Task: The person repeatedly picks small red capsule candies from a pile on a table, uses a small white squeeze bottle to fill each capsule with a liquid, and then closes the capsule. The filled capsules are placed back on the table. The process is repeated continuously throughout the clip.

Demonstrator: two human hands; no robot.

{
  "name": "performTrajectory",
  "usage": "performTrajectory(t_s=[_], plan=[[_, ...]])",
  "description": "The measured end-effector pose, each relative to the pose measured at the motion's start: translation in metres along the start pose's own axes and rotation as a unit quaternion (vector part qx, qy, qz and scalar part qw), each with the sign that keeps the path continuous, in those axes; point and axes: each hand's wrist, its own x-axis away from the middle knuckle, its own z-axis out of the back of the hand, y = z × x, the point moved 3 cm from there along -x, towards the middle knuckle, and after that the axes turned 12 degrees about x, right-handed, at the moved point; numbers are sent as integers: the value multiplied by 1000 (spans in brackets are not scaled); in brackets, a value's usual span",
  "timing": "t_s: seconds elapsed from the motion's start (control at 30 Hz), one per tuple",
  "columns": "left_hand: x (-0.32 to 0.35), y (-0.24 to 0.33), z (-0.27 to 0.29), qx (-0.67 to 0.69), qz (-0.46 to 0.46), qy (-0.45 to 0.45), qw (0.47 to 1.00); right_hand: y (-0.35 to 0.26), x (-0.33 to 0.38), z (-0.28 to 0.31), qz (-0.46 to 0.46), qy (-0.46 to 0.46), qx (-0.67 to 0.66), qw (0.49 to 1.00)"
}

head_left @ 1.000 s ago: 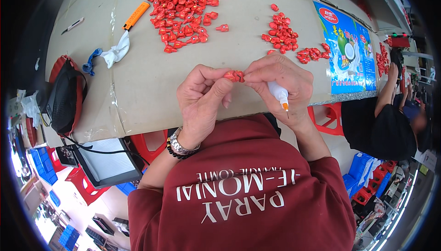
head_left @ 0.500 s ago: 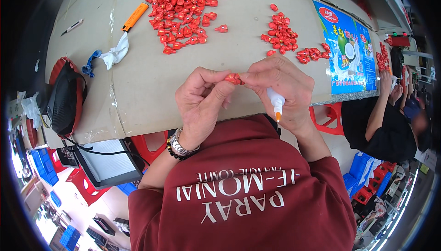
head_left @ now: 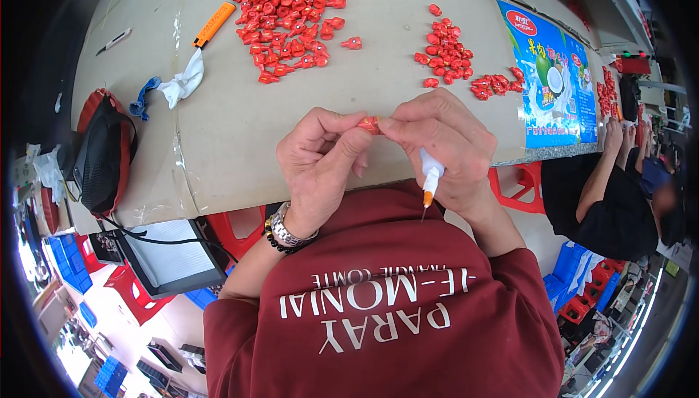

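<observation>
My left hand [head_left: 320, 165] and my right hand [head_left: 444, 143] meet over the near edge of the cardboard-covered table [head_left: 240, 129]. Both pinch one small red plastic piece [head_left: 369, 124] between their fingertips. My right hand also clasps a small white glue bottle with an orange needle tip [head_left: 429, 180], which points down toward my chest. A metal watch and a dark bead bracelet [head_left: 284, 232] sit on my left wrist.
A big heap of red pieces [head_left: 291, 5] lies far across the table, with two smaller heaps [head_left: 445, 52] [head_left: 495, 85] to the right. An orange utility knife [head_left: 215, 24], a white rag [head_left: 182, 85], a red-and-black bag [head_left: 102, 154] and a blue printed sheet [head_left: 553, 78] are around. Another person [head_left: 619, 194] sits at right.
Both hands have shifted slightly while turning the red piece between the fingertips; the glue bottle's tip now points more straight down.
</observation>
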Motion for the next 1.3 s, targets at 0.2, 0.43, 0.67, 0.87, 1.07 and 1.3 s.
performTrajectory(t_s=[0.2, 0.43, 0.67, 0.87, 1.07, 1.3], plan=[[2, 2, 0, -59, -17, -16, 998, 5, 3, -3, 1, -7, -45, 999], [3, 1, -4, -59, -23, -19, 998, 9, 4, -4, 2, 3, -73, 997], [1, -1, -6, -2, 9, 13, 1000, 7, 2, 1, -108, 3, -110, 988], [5, -3, -4, -8, 4, 7, 1000, 4, 5, -1, -127, 14, -122, 984], [6, -3, -4, -30, -20, 2, 999, 7, 8, -4, -110, 1, -136, 984], [8, 0, -5, -71, -45, -5, 996, 5, 10, -6, -124, 21, -149, 981]])
